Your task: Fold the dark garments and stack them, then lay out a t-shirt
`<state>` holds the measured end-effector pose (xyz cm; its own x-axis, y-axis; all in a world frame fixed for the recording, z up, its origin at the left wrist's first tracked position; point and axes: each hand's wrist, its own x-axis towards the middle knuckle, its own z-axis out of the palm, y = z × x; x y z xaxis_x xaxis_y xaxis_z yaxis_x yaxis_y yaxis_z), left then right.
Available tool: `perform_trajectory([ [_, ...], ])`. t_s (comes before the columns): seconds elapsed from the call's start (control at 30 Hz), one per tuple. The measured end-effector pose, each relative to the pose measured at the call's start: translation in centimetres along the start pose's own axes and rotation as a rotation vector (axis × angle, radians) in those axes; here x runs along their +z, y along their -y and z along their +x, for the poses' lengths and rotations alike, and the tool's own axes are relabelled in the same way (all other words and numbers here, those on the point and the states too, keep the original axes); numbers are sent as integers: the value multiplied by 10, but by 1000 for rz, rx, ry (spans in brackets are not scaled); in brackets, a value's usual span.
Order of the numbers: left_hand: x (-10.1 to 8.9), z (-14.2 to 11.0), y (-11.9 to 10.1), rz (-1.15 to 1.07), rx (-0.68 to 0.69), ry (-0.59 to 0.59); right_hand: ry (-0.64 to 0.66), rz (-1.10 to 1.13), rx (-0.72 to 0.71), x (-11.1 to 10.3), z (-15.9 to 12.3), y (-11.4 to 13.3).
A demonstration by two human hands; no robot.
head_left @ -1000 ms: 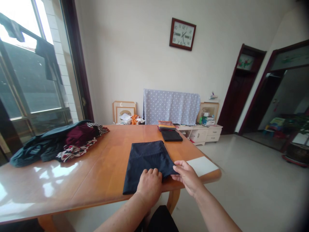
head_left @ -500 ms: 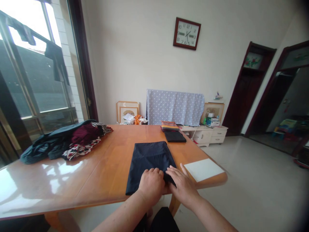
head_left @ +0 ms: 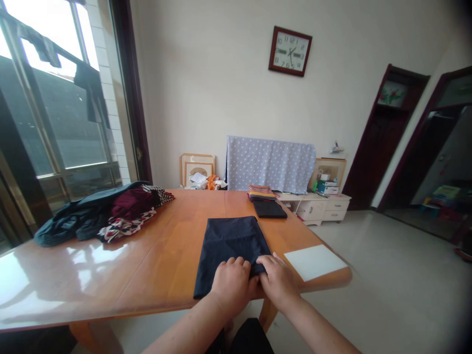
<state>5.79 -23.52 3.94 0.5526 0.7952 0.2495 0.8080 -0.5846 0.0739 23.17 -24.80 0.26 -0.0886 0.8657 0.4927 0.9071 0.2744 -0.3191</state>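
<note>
A dark navy folded garment (head_left: 230, 241) lies flat near the table's front edge; its exact kind cannot be made out. My left hand (head_left: 233, 279) is closed over the near edge of it, knuckles up, with the fingertips hidden. Close beside it, my right hand (head_left: 279, 281) has its fingers curled onto the near right corner, thumb underneath or behind. Both hands pinch the cloth, only a small gap apart.
A heap of mixed clothes (head_left: 110, 211) sits on the table's left. Toward the back stand a folded black garment (head_left: 271, 209) and a striped folded stack (head_left: 261, 192). A white sheet (head_left: 315, 262) lies by the right edge of the wooden table (head_left: 162, 265).
My right hand's fingers, stretched out before, have curled in onto the garment's corner. The left hand keeps its grip, and the view has shifted slightly.
</note>
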Motion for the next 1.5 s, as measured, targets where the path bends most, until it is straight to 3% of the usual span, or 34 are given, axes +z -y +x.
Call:
perform_trajectory([
  [0.27,-2,-8,9,122,-132,83,58,121,60,-22,21,-11],
  [0.57,-33,-16,72,91,-283,155,167,280,104,-26,48,-36],
  [0.8,-37,4,126,-398,-294,66,189,383,159,-21,81,-64],
  [1.0,-35,46,159,-1009,-343,48,123,645,285,-10,128,-77],
  [1.13,-36,79,178,-1189,-362,25,110,864,376,2,167,-83],
  [1.3,-17,126,205,-1194,-475,-5,44,847,473,30,214,-98],
  [1.5,37,160,224,-1129,-540,-132,-29,799,528,82,238,-118],
])
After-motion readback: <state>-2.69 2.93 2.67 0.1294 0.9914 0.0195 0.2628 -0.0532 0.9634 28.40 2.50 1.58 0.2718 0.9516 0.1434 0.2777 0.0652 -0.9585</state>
